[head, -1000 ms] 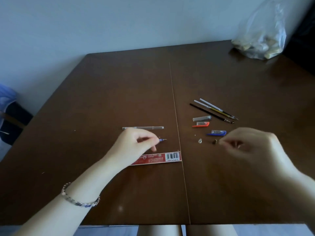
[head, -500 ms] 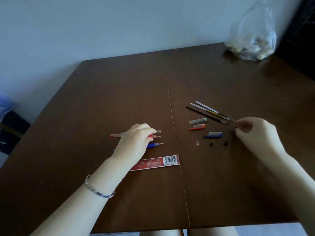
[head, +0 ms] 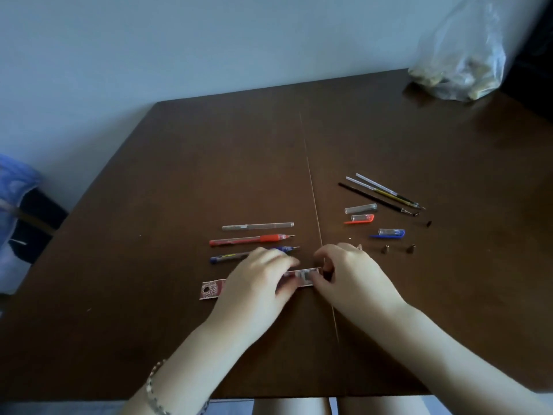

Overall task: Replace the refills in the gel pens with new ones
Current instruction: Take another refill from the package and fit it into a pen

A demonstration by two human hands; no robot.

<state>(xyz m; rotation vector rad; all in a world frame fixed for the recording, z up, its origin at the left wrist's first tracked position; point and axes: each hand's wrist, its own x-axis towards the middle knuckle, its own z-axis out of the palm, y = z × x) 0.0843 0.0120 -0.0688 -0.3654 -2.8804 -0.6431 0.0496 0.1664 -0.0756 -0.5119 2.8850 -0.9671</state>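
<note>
A red refill packet (head: 210, 290) with a barcode lies flat on the brown table (head: 179, 163). My left hand (head: 263, 284) covers its middle and grips it. My right hand (head: 350, 278) pinches its right end. Just beyond my left hand lie three pens side by side: a clear pen (head: 257, 226), a red pen (head: 251, 239) and a blue pen (head: 227, 257), the blue one partly hidden by my fingers. Three used refills (head: 383, 193) lie at the right.
Right of the table's seam lie a clear cap (head: 360, 208), a red cap (head: 360, 219), a blue cap (head: 389, 233), two small pen tips (head: 385, 249) and a tiny black piece (head: 428, 223). A plastic bag (head: 460, 70) stands at the far right corner.
My left hand has left the red pen on the table and dropped onto the packet. My right hand has moved left from the caps to the packet's right end.
</note>
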